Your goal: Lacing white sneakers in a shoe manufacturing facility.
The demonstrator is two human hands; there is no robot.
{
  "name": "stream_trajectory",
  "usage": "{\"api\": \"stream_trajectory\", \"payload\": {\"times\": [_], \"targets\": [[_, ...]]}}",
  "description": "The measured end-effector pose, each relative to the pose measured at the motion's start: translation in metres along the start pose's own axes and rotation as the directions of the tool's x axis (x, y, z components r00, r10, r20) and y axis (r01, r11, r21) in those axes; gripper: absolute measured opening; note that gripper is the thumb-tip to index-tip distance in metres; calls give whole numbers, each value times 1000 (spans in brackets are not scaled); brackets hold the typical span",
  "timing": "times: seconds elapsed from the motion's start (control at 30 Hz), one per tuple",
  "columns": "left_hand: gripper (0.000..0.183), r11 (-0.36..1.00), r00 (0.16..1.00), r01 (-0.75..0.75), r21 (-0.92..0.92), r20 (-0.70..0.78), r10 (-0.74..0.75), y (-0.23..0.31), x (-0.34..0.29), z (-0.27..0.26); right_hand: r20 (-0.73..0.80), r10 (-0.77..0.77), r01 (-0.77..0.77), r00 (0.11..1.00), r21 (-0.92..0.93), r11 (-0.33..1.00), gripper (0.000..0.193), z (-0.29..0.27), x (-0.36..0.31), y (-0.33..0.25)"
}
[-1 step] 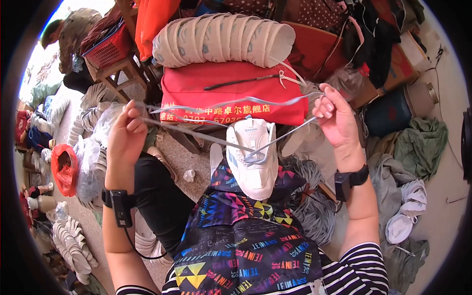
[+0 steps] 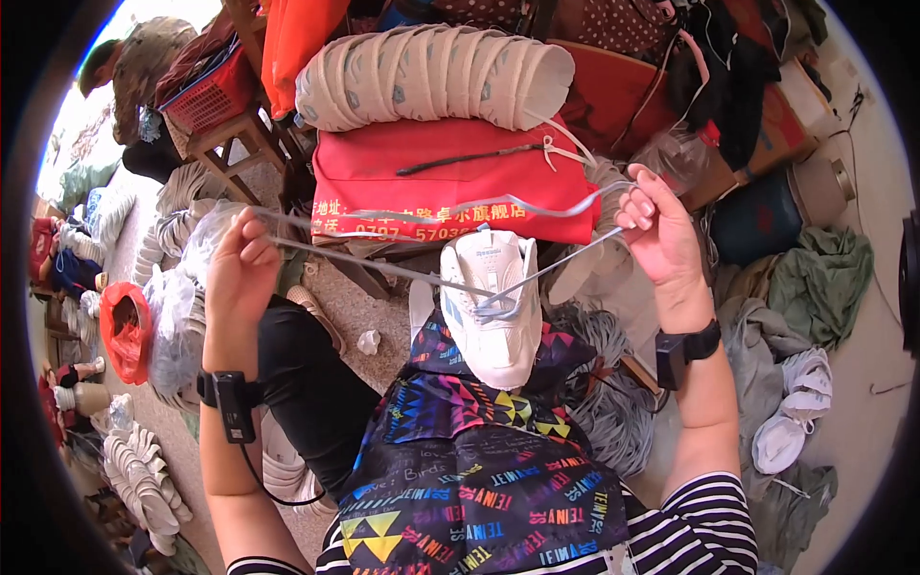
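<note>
A white shoe upper (image 2: 494, 326) with light grey-blue trim rests toe toward me on my apron-covered lap. A grey shoelace (image 2: 374, 264) runs through its lower eyelets, and both ends spread outward. My left hand (image 2: 241, 264) is closed in a pinch on one side of the lace, raised left of the shoe. On the other side, my right hand (image 2: 661, 225) grips the lace, raised at the right. A slack upper stretch of lace also spans between the hands, in front of the red cloth.
Ahead, a red cloth (image 2: 441, 172) covers a low stool, bearing a row of nested shoe uppers (image 2: 431, 79) and a thin dark tool (image 2: 470, 160). Bundled grey laces (image 2: 613, 422) lie right of my lap. Stacked uppers (image 2: 144, 479) and a red bag (image 2: 126, 331) sit at left.
My left hand has shifted slightly left and up. The upper stretch of lace between my hands hangs a little lower. The shoe has stayed in place.
</note>
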State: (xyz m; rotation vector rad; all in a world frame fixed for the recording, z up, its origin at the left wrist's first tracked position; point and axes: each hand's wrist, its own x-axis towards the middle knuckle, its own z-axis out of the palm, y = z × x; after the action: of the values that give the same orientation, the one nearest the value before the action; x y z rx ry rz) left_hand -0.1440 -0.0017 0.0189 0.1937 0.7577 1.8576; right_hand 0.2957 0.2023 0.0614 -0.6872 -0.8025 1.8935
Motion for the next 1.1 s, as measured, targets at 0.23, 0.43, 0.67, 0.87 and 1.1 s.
{"api": "stream_trajectory", "payload": {"times": [0.23, 0.43, 0.67, 0.87, 1.1], "targets": [[6, 996, 966, -61, -66, -253, 43, 38, -7, -72, -178, 91, -91, 980, 8, 996, 14, -65, -7, -27], [12, 971, 940, -230, 64, -243, 238, 58, -1, -96, 250, -9, 193, 968, -722, 665, 12, 0, -34, 25], [17, 974, 949, -189, 121, -231, 213, 44, -13, -63, 490, 226, 514, 842, -855, -65, 11, 27, -61, 88], [16, 986, 974, -137, 95, -171, 151, 30, -19, -64, 471, 316, 505, 823, -863, -29, 9, 27, -53, 94], [15, 995, 982, -81, 62, -167, 91, 30, -17, -77, 407, 145, 362, 902, -895, 260, 12, 38, -50, 82]]}}
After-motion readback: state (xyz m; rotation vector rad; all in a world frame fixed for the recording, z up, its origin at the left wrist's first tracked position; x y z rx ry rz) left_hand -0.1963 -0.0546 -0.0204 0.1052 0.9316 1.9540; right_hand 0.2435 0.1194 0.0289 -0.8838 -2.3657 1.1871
